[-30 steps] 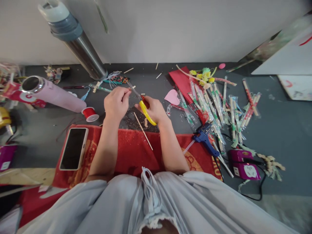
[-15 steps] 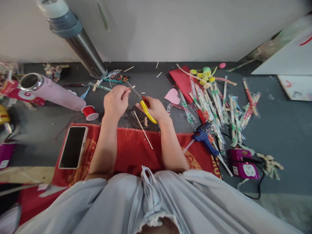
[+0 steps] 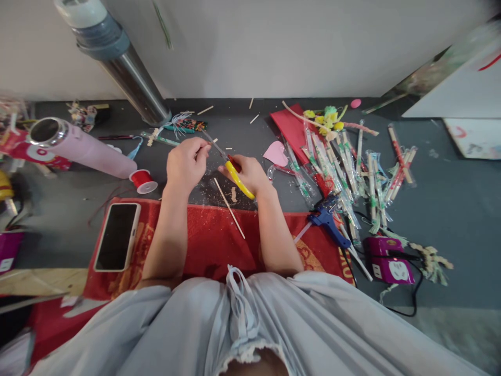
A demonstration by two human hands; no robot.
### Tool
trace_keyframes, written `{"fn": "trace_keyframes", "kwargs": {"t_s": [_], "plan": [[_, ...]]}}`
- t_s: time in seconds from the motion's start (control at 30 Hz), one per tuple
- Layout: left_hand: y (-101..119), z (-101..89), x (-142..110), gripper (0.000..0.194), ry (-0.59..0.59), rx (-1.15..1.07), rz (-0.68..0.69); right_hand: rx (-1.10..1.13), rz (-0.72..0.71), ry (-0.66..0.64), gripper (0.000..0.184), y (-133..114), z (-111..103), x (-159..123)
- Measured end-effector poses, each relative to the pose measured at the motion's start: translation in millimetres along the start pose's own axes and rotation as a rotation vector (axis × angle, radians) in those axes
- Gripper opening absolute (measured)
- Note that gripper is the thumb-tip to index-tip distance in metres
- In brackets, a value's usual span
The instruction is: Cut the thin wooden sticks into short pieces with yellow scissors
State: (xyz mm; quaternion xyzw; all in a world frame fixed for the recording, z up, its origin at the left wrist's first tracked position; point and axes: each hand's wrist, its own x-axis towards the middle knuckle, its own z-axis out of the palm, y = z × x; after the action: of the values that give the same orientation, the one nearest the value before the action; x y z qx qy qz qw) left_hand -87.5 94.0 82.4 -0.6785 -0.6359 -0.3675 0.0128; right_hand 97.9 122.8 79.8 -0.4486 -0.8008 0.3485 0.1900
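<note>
The person's right hand (image 3: 250,175) had its grip clamped on the yellow handle of a pair of scissors (image 3: 239,180), which lay slantwise between the two hands above the desk (image 3: 450,219), blades pointing up and toward the left hand (image 3: 186,164). The left hand's grip was together in a pinch, thumb against fingers, close beside the blades; whether anything sat in that pinch was too small to tell. Just below the hands, a thin wooden stick (image 3: 229,209) ran from the desk onto a red cloth (image 3: 219,250), with pale scraps (image 3: 234,195) beside it. On the left, a phone (image 3: 117,237) rested on the cloth, and a red spool (image 3: 141,180) was near the base of a pink tumbler (image 3: 97,154), with a steel flask (image 3: 135,78) behind them near the wall. To the right of the scissors lay a pink paper heart (image 3: 276,153), then a spread of wrapped sticks (image 3: 344,167). A blue glue gun (image 3: 331,224) rested at the cloth's right side, and a purple box (image 3: 391,261) stood beyond it.
</note>
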Motion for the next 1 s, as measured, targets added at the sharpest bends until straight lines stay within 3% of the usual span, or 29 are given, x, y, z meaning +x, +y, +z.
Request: {"fn": "trace_keyframes", "kwargs": {"t_s": [0.13, 0.27, 0.4, 0.47, 0.53, 0.67, 0.77, 0.9, 1.0], "plan": [[2.9, 2.8, -1.3, 0.021, 0.08, -0.007, 0.024, 0.002, 0.018, 0.037, 0.049, 1.3, 7.5, 3.7], [22.8, -0.1, -5.6, 0.017, 0.186, -0.006, 0.043, 0.053, 0.081, 0.127, 0.05, 0.2, 16.8, 7.6], [36.9, 12.5, -12.4, 0.013, 0.186, -0.108, 0.011, 0.172, 0.136, 0.196, 0.052, 4.4, 20.5, 9.4], [35.4, 27.1, -14.4, 0.018, 0.146, -0.204, -0.071, 0.194, 0.144, 0.22, 0.053, 8.9, 21.1, 10.1], [28.7, 43.3, -15.4, 0.038, 0.054, -0.327, -0.13, 0.197, 0.141, 0.245, 0.054, 13.3, 21.5, 10.8], [12.7, 67.0, -19.3, 0.089, -0.222, -0.599, -0.031, 0.227, 0.143, 0.265, 0.055, 16.6, 21.1, 11.2], [8.5, 75.8, -24.9, 0.112, -0.355, -0.663, 0.033, 0.209, 0.143, 0.257, 0.057, 14.3, 19.4, 10.6], [9.7, 86.7, -31.1, 0.127, -0.363, -0.662, 0.005, 0.186, 0.145, 0.238, 0.058, 13.2, 17.9, 11.0], [7.6, 95.1, -33.0, 0.126, -0.335, -0.66, 0.0, 0.157, 0.208, 0.198, 0.055, 15.7, 18.7, 14.2]]}}
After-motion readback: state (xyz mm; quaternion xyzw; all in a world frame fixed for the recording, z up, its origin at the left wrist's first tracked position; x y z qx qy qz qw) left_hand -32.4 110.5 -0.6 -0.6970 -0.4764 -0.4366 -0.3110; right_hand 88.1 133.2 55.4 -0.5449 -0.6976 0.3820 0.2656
